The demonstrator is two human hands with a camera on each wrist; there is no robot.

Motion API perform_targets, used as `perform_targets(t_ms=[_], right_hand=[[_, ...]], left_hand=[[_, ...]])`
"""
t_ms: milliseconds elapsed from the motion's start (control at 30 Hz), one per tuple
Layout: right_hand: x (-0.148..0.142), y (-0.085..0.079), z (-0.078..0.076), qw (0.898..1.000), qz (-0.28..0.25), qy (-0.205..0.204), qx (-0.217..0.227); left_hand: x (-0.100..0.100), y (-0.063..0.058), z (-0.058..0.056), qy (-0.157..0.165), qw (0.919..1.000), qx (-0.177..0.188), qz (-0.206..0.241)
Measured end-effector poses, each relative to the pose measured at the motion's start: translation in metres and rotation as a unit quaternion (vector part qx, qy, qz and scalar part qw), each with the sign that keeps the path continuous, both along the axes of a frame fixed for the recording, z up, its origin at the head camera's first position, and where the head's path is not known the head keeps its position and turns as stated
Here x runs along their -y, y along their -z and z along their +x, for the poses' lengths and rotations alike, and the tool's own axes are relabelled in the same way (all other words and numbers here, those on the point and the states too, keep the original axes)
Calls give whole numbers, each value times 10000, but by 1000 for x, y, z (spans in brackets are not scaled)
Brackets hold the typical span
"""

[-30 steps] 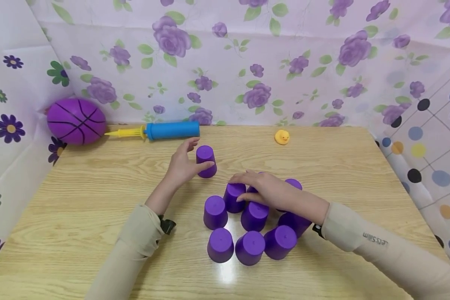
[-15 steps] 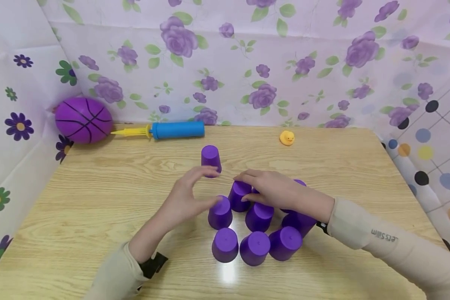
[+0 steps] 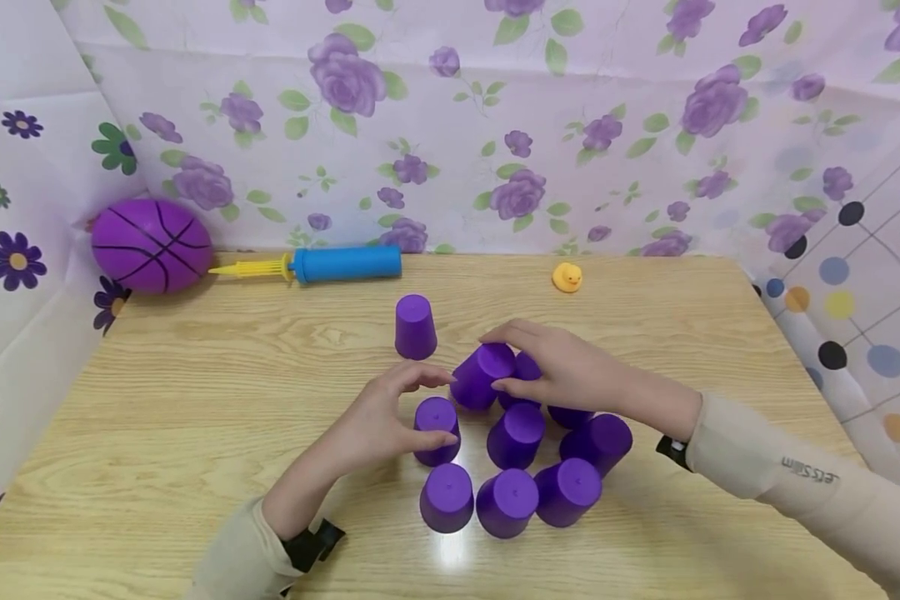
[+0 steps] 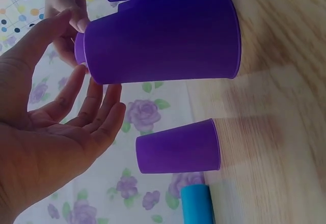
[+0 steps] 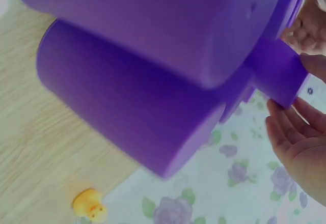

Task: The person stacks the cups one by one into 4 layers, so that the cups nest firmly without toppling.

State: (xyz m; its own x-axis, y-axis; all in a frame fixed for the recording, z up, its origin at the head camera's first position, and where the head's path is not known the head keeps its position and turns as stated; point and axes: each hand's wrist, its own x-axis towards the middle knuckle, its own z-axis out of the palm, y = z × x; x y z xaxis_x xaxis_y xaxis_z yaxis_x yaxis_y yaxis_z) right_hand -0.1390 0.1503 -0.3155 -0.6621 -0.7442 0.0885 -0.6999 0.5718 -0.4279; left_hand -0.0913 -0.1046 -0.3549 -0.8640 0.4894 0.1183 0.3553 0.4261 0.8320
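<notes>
My right hand point(image 3: 570, 371) holds a purple cup point(image 3: 482, 377) between thumb and fingers. That upside-down cup point(image 5: 280, 74) is tilted, its base leaning right in the head view. My left hand point(image 3: 375, 421) is spread in a C shape beside another upside-down purple cup point(image 3: 437, 421), thumb and fingers apart. In the left wrist view its fingers point(image 4: 104, 112) come right up to the base end of a near cup point(image 4: 163, 40). Several more upside-down purple cups point(image 3: 516, 435) stand close together below and right of the held one.
A lone purple cup point(image 3: 416, 327) stands behind the group. At the table's back edge lie a blue-and-yellow hand pump point(image 3: 345, 264) and a yellow rubber duck point(image 3: 567, 277). A purple ball point(image 3: 152, 246) sits at the back left corner. Flowered sheets point(image 3: 450, 125) hang behind.
My left hand has left the lone back cup and come toward me to the left cup of the group. My right hand has shifted right, tipping its cup.
</notes>
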Motion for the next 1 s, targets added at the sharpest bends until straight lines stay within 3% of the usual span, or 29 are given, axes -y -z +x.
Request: perform_targets(t_ms=[267, 433, 767, 1000], right_hand=[[-11, -15, -17, 9967, -729, -34, -350], [-9, -18, -33, 9947, -993, 263, -81], [-6, -9, -68, 9928, -792, 551, 704], [3, -4, -85, 9945, -506, 447, 799]], left_hand=[[5, 2, -2, 151, 9997, -161, -112], [7, 4, -3, 298, 9995, -43, -139], [4, 10, -3, 372, 9989, -7, -274], [5, 6, -6, 546, 9972, -31, -511]])
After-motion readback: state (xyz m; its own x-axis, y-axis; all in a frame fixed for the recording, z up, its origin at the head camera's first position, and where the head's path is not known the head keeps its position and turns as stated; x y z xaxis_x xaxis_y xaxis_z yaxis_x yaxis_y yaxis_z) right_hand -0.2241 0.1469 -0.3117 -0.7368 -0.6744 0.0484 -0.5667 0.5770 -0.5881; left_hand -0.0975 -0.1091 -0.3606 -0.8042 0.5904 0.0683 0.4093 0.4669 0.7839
